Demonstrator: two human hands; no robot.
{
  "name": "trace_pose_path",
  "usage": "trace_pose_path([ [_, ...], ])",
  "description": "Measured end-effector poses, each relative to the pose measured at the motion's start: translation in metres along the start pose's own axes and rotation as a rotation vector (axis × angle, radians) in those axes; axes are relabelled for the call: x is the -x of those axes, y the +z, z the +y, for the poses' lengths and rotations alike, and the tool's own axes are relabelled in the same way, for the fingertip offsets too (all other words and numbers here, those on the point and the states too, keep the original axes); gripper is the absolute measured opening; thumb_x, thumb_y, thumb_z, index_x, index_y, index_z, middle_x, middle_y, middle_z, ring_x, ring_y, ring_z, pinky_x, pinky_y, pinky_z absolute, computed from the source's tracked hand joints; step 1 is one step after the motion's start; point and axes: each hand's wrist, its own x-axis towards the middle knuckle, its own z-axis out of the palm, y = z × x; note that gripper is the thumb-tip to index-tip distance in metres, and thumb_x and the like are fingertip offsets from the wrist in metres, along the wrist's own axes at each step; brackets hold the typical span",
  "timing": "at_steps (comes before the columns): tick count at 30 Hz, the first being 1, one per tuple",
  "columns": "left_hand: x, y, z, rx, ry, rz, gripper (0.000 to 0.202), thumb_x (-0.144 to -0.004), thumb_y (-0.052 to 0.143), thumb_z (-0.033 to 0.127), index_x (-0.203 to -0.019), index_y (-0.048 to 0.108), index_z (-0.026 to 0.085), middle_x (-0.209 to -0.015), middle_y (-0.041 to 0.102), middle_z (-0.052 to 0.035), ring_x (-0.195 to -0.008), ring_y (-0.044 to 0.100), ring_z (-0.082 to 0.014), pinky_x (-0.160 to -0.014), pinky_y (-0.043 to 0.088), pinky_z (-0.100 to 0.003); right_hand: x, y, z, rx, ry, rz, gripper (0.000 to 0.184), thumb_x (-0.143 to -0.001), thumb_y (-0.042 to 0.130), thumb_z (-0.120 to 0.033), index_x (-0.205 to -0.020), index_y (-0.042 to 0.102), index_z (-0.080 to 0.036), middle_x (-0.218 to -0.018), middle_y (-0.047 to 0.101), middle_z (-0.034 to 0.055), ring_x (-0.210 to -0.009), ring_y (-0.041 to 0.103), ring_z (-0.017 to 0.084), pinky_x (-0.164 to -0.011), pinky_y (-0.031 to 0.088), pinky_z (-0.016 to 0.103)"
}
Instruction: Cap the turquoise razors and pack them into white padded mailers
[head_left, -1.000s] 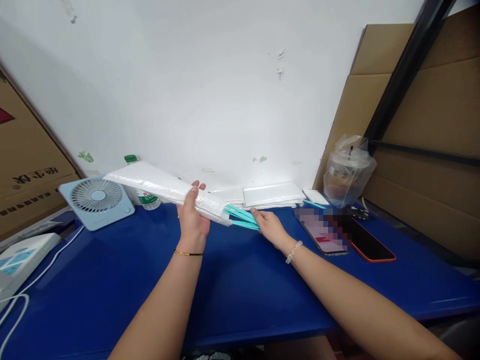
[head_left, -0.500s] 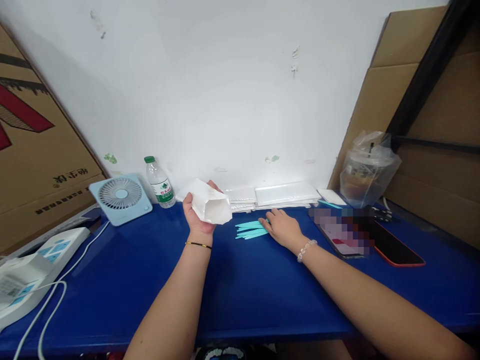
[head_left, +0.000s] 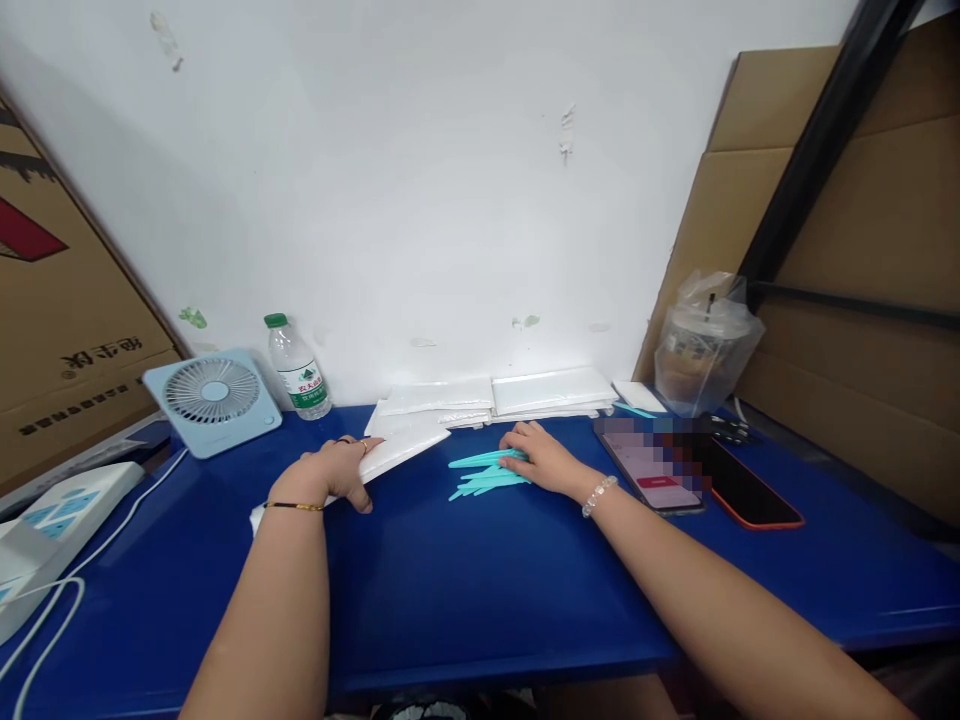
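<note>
My left hand [head_left: 341,470] is over a white padded-looking bag [head_left: 401,447] lying low on the table, fingers on top and thumb at its near edge. Part of the bag is hidden under the hand and wrist. Thumb and fingers of my right hand [head_left: 544,457] pinch the right end of a flat turquoise stick [head_left: 480,461]. Below it, several more turquoise sticks [head_left: 487,483] lie in a loose fan on the blue table [head_left: 480,600]. Behind both hands, flat white bags [head_left: 551,390] are stacked against the wall.
At the left stand a light-blue fan [head_left: 214,395], a water bottle [head_left: 298,370] and a white power strip [head_left: 75,515] with cables. On the right are two phones [head_left: 754,490], a bagged drink cup [head_left: 705,350] and a small white card [head_left: 637,396]. Cardboard [head_left: 862,230] borders the table.
My left hand has lowered the white bag from mid-air to the table, its opening now out of sight. My right hand has lifted one turquoise stick slightly off the others. The view has shifted.
</note>
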Motion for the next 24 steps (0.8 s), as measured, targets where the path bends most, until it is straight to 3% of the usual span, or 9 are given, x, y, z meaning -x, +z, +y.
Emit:
trace_pose_path([
  [2, 0.002, 0.006, 0.008, -0.048, 0.028, -0.094, 0.098, -0.023, 0.082, 0.028, -0.118, 0.058, 0.027, -0.13, 0.05, -0.0169, -0.12, 0.042, -0.0424, -0.096, 0.033, -0.051, 0.001, -0.002, -0.001, -0.042, -0.012, -0.015, 0.024, -0.086, 0.05, -0.043, -0.095, 0.061, -0.024, -0.092, 0.054, 0.0051, -0.089, 0.047, 0.02, -0.077, 0.042, 0.033],
  [4, 0.003, 0.019, 0.03, 0.019, 0.137, -0.041, 0.098, -0.028, 0.083, 0.037, -0.122, 0.056, 0.025, -0.134, 0.046, -0.0172, -0.125, 0.037, -0.041, -0.1, 0.029, -0.051, 0.002, -0.004, -0.003, -0.076, -0.022, -0.033, 0.023, -0.084, 0.054, -0.043, -0.095, 0.062, -0.024, -0.093, 0.054, 0.0052, -0.09, 0.048, 0.021, -0.076, 0.042, 0.033],
  [8, 0.004, 0.06, 0.087, 0.368, 0.574, 0.101, 0.038, -0.066, 0.066, 0.043, -0.1, 0.067, 0.026, -0.107, 0.066, -0.0078, -0.101, 0.059, -0.0272, -0.09, 0.043, -0.035, 0.005, -0.014, -0.003, -0.151, -0.046, -0.072, 0.022, -0.086, 0.052, -0.038, -0.096, 0.065, -0.023, -0.091, 0.057, 0.0049, -0.089, 0.052, 0.019, -0.077, 0.043, 0.031],
  [10, 0.003, 0.078, 0.106, 0.382, 0.673, 0.119, 0.022, -0.072, 0.061, 0.037, -0.088, 0.069, 0.026, -0.09, 0.068, -0.0065, -0.088, 0.061, -0.0237, -0.079, 0.046, -0.03, 0.006, -0.021, 0.001, -0.19, -0.033, -0.092, 0.021, -0.086, 0.051, -0.032, -0.094, 0.067, -0.022, -0.089, 0.059, 0.0044, -0.083, 0.054, 0.017, -0.074, 0.043, 0.028],
  [13, -0.001, 0.092, 0.115, 0.27, 0.583, 0.0, 0.014, -0.073, 0.056, 0.03, -0.076, 0.067, 0.022, -0.072, 0.064, -0.0039, -0.069, 0.058, -0.0193, -0.063, 0.043, -0.027, 0.007, -0.028, 0.01, -0.223, 0.042, -0.102, 0.016, -0.08, 0.056, -0.027, -0.088, 0.068, -0.019, -0.087, 0.062, 0.0037, -0.075, 0.056, 0.015, -0.066, 0.043, 0.025],
  [17, -0.001, 0.088, 0.111, 0.135, 0.463, -0.172, 0.018, -0.076, 0.049, 0.029, -0.08, 0.064, 0.019, -0.075, 0.063, -0.0022, -0.066, 0.055, -0.0156, -0.056, 0.038, -0.023, 0.007, -0.031, 0.014, -0.264, 0.108, -0.142, 0.017, -0.074, 0.061, -0.027, -0.085, 0.07, -0.018, -0.081, 0.066, 0.0033, -0.069, 0.057, 0.014, -0.06, 0.042, 0.022],
  [20, 0.002, 0.082, 0.111, 0.088, 0.476, -0.208, 0.02, -0.079, 0.045, 0.027, -0.08, 0.063, 0.019, -0.077, 0.064, -0.002, -0.068, 0.055, -0.0151, -0.058, 0.038, -0.023, 0.008, -0.033, 0.013, -0.318, 0.107, -0.195, 0.019, -0.073, 0.062, -0.028, -0.086, 0.071, -0.017, -0.072, 0.067, 0.0023, -0.063, 0.058, 0.013, -0.056, 0.042, 0.021],
  [24, 0.004, 0.08, 0.113, 0.063, 0.499, -0.205, 0.02, -0.079, 0.045, 0.027, -0.08, 0.063, 0.019, -0.077, 0.065, -0.0016, -0.068, 0.054, -0.0148, -0.057, 0.037, -0.023, 0.009, -0.035, 0.015, -0.307, 0.129, -0.168, 0.019, -0.068, 0.067, -0.032, -0.079, 0.069, -0.016, -0.068, 0.065, 0.0017, -0.06, 0.056, 0.012, -0.054, 0.041, 0.021],
])
